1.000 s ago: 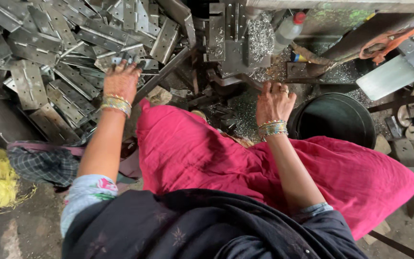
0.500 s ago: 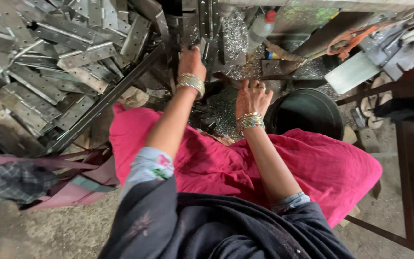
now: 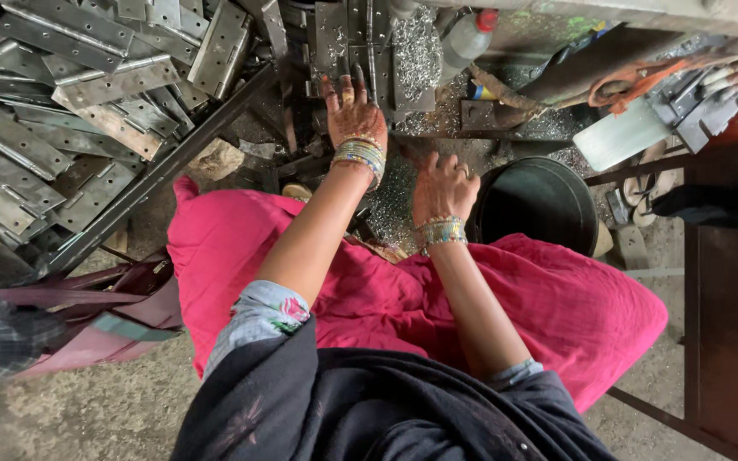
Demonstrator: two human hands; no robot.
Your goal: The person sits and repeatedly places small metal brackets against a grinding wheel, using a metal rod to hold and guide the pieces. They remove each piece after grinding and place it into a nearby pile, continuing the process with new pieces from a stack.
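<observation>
Left hand: I see my left hand (image 3: 354,115) stretched forward, fingers spread and flat, palm down on the upright metal plate (image 3: 354,30) at the far edge of the work area. It is released, gripping nothing; the fingertips (image 3: 342,84) touch the plate's lower part.

Right hand: my right hand (image 3: 444,186) sits nearer to me, fingers loosely curled and slightly apart, resting on the floor among the metal shavings (image 3: 395,201). I cannot tell whether anything small lies under the palm; it clasps nothing that I can see.

Wrists: both carry stacks of bangles (image 3: 360,154), and the backs of the hands show dark henna patterns.

Metal plate: it stands against the machine base at the far middle, with a heap of bright swarf (image 3: 418,51) just beside it on the right.

Hinge pile: a large heap of grey steel hinges (image 3: 70,102) fills the far left corner, well apart from the right hand and near the left one.

Bucket: a dark round bucket (image 3: 540,201) stands just beside my right hand, on its right.

Bottle: a plastic bottle with a red cap (image 3: 470,36) leans at the far edge, right of the swarf.

Lap: pink cloth (image 3: 360,299) covers my knees beneath both forearms.
</observation>
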